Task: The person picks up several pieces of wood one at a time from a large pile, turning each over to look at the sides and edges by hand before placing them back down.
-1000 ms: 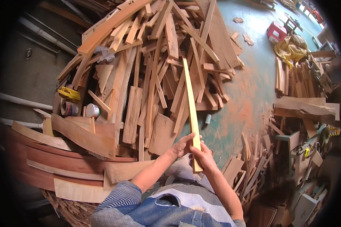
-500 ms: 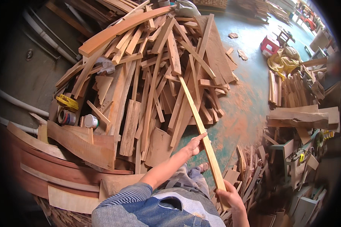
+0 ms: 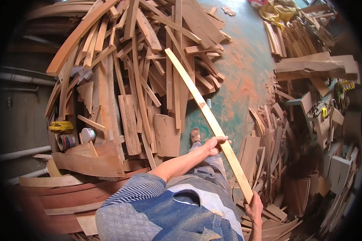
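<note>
Plank point(image 3: 210, 119): long, straight, pale wood, slanting before you, between your hands
Left hand point(image 3: 214, 146): clamped near the plank's middle
Right hand point(image 3: 254, 207): clamped on its near end
Pile point(image 3: 129, 124): jagged, rough-sawn wood ahead of you

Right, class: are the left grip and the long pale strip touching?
Touching. The head view shows the left grip wrapped around the long pale strip, showing on both sides.

Woodworking shop: heaped timber point(image 3: 138, 84), sawdust point(image 3: 243, 86) across floor point(image 3: 195, 116).
</note>
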Motion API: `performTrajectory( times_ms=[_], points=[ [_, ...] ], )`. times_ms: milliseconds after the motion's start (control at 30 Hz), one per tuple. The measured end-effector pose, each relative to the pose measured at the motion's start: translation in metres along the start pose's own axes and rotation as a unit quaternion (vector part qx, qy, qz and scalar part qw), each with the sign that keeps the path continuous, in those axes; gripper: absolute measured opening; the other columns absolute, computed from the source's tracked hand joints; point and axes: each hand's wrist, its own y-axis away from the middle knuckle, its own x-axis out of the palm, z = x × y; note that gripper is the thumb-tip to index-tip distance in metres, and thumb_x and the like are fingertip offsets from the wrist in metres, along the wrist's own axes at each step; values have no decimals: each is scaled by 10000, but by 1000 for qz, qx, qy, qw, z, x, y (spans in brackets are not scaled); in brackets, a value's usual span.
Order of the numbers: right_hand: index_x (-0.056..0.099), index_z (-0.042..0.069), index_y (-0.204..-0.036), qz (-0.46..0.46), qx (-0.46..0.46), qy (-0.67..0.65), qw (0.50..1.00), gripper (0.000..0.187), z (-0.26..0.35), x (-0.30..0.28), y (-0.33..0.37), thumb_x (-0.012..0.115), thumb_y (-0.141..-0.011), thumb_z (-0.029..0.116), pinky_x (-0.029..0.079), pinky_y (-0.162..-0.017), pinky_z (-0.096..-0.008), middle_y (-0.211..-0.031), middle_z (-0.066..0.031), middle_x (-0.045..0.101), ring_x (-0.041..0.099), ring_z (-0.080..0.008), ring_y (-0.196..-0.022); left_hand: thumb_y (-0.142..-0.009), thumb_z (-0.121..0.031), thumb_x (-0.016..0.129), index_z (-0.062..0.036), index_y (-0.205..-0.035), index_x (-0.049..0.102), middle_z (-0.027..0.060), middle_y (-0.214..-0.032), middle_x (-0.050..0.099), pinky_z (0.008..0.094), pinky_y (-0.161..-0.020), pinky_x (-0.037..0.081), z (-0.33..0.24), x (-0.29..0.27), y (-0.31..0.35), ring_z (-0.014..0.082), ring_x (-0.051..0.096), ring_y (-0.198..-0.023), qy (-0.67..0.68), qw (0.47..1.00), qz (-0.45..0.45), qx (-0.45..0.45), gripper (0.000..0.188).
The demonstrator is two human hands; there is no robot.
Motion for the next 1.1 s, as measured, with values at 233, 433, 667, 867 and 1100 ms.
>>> performTrajectory(
  times_ms=[233,433,667,867,1100],
  points=[
    [606,48,-1150,-175,107,-61,977,545,26,69,23,795,-655,174,532,-793,-452,-1025,-183,671,650,-399,-937,-852,-67,696,-12,-1153,612,91,-1076,670,460,-994,504,-7,48,-8,280,660,-1095,-92,993,54,-44,317],
    [678,24,-1065,-150,225,-318,909,431,52,84,5,808,-713,237,534,-724,-406,-849,-166,702,687,-287,-777,-919,-299,710,-41,-1155,607,54,-1017,677,313,-790,500,-29,68,-29,151,637,-938,-564,823,61,-19,364],
    [692,-15,-1059,-167,319,-342,868,423,35,79,-38,789,-747,253,522,-755,-364,-926,-151,725,673,-212,-839,-935,-244,703,32,-1369,463,105,-1086,621,218,-579,470,-71,-25,-16,130,621,-793,-507,852,-122,48,568],
    [702,-6,-1038,-191,327,-372,847,395,-24,106,-104,780,-758,261,529,-745,-363,-902,-140,734,681,-216,-817,-920,-163,669,-70,-975,541,8,-730,508,234,-469,391,-112,-146,65,95,529,-589,-489,811,-313,71,167],
    [701,-19,-991,-132,334,-405,841,342,-91,90,-235,772,-774,236,518,-715,-326,-864,-91,718,661,-176,-790,-911,-137,636,-107,-863,464,-7,-727,474,263,-475,391,-100,-214,139,109,509,-586,-419,788,-449,44,181]
  ],
)
